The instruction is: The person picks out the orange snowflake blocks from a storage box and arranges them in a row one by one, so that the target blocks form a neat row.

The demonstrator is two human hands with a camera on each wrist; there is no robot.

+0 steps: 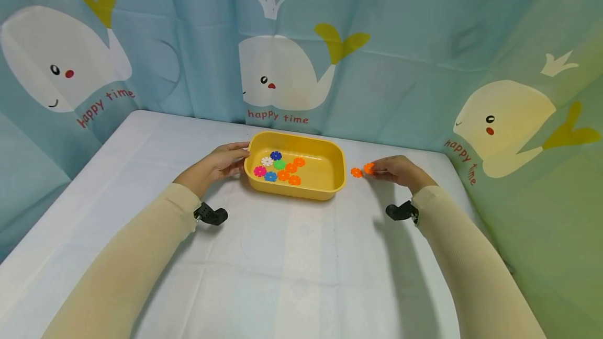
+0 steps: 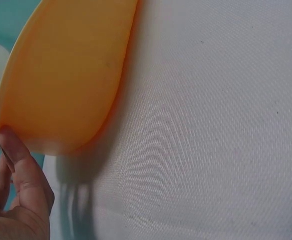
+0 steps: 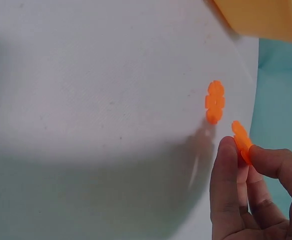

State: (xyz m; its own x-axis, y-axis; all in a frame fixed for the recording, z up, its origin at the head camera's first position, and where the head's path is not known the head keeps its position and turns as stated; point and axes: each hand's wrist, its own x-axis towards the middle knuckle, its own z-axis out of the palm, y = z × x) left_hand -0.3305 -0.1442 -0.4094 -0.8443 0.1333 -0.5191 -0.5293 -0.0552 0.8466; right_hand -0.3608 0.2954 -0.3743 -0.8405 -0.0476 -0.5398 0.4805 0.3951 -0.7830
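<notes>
A yellow plastic basin stands on the white table, and my left hand grips its left end. In the left wrist view the thumb and fingers pinch the basin's rim. Inside lie several snowflake-shaped building discs: orange ones, a green one, a white one, a pink one and two blue ones. To the right of the basin, my right hand pinches an orange snowflake disc between thumb and fingertips. Another orange disc lies flat on the table beside it.
The white tablecloth spreads in front of the basin. Behind and at both sides hang blue-green curtains printed with whales, close to the table's back edge. A black wrist mount sits on each sleeve cuff.
</notes>
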